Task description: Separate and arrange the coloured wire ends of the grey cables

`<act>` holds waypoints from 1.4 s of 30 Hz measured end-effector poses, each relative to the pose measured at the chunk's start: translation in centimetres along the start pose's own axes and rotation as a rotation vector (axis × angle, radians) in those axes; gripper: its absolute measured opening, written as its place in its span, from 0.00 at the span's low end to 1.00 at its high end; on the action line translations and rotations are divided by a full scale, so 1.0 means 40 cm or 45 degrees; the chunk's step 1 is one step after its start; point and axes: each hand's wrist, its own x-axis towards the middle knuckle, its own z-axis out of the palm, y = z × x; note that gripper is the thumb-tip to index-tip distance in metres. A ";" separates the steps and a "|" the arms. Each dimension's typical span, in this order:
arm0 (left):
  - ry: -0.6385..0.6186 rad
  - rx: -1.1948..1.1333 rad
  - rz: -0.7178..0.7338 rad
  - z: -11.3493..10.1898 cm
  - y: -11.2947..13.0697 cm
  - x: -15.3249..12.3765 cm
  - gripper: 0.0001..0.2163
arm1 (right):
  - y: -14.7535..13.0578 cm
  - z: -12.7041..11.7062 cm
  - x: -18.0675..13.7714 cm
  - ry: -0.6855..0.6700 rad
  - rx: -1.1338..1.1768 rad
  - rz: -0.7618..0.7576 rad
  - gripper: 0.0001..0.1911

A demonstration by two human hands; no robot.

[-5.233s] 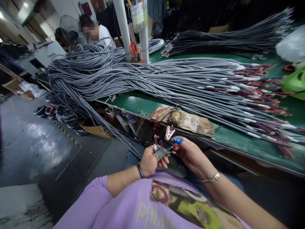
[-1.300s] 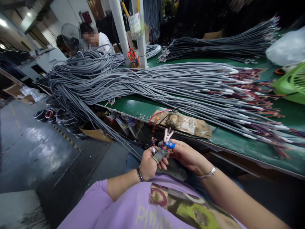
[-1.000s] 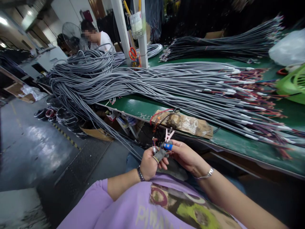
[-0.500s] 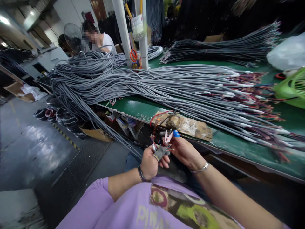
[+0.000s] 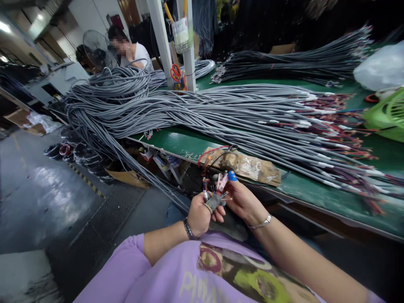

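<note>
My left hand (image 5: 199,215), with a grey covering on its thumb, is closed around the end of a cable. Thin coloured wires (image 5: 217,195) fan out above that thumb, and a white-wrapped cable end (image 5: 205,194) with short wires stands upright beside it. Close by on the right, my right hand (image 5: 242,201) has a blue cover on one fingertip. Its fingers are pinched at a small pale pink piece (image 5: 221,182), clip-like in shape, right at the wires. The other fingertips of this hand are partly hidden behind the wires.
Long grey cables (image 5: 202,107) with stripped ends cover the green table (image 5: 183,141). A taped cardboard piece (image 5: 249,165) lies at the near edge. A green basket (image 5: 386,120) and white plastic bag (image 5: 378,67) stand right. A person (image 5: 135,52) sits beyond the table, left of a post.
Both hands stay close together. The right hand has shifted slightly left with the pink piece, and the left hand's wires have moved slightly right.
</note>
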 end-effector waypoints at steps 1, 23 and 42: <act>0.003 0.000 0.000 -0.001 0.000 -0.001 0.23 | 0.000 0.001 -0.002 -0.004 0.009 0.007 0.21; -0.450 0.238 -0.339 -0.030 -0.045 -0.031 0.15 | -0.001 -0.099 -0.161 0.110 -1.188 -0.090 0.18; -0.414 0.149 -0.334 -0.062 -0.046 -0.019 0.12 | 0.029 -0.120 -0.162 0.230 -1.270 -0.114 0.19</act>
